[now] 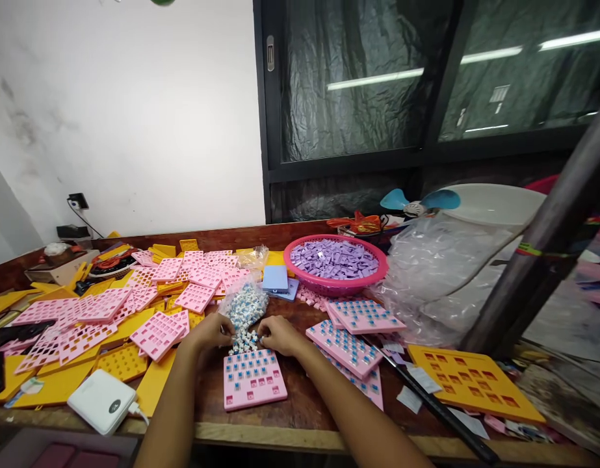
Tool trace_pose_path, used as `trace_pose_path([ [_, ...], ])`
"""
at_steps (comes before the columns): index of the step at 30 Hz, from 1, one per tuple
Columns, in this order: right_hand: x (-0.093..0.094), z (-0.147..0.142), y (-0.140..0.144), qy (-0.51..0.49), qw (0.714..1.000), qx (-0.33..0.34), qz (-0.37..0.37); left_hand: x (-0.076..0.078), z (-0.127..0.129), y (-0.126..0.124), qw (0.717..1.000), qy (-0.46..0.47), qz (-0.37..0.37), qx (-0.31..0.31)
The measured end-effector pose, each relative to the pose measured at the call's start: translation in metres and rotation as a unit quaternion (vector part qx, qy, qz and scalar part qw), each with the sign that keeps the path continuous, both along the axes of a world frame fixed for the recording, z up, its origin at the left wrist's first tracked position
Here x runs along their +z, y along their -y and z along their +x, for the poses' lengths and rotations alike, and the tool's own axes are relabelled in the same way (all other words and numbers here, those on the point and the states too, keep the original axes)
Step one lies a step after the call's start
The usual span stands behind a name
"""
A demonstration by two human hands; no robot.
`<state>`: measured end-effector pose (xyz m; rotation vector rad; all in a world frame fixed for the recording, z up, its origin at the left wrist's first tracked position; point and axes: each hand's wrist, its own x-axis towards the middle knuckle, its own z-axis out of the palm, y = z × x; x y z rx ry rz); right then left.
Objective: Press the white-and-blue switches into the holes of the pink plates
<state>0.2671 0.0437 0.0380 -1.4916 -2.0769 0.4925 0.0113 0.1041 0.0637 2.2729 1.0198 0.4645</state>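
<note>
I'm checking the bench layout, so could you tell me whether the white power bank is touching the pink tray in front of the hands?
Apart. The head view shows the white power bank left of the pink tray, with the person's left forearm and bare wood between them.

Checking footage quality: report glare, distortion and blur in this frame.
Head view: strip-light reflections glare on the dark window; wide-angle lens bends the table edge and stretches the forearms; both hands and the pink tray are sharp; lighting even, shadows soft.

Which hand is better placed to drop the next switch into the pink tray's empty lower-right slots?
Probably right: the right hand sits at the switch pile, nearer the pink tray's right side than the left hand.
</note>
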Motion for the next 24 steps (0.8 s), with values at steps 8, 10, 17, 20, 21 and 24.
trace_pose_path([
  [8, 0.021, 0.006, 0.01, 0.033, 0.999, 0.012, 0.015, -0.004, 0.022, 0.006, 0.998, -0.058, 0.013, -0.025],
  [10, 0.029, 0.006, 0.014, 0.022, 1.0, 0.008, 0.019, -0.007, 0.027, 0.008, 0.998, -0.063, 0.016, -0.017],
  [17, 0.043, 0.011, 0.053, 0.012, 0.999, 0.044, -0.001, -0.004, 0.039, 0.021, 0.997, -0.06, 0.029, -0.026],
  [20, 0.035, 0.015, 0.08, -0.025, 0.998, 0.064, 0.002, 0.002, 0.039, 0.024, 0.998, -0.044, 0.033, -0.026],
  [21, 0.031, 0.015, 0.088, -0.049, 0.997, 0.06, 0.004, 0.005, 0.038, 0.025, 0.998, -0.035, 0.034, -0.026],
  [24, 0.017, 0.014, 0.102, -0.116, 0.993, 0.031, 0.009, 0.015, 0.034, 0.028, 0.999, 0.002, 0.041, -0.023],
])
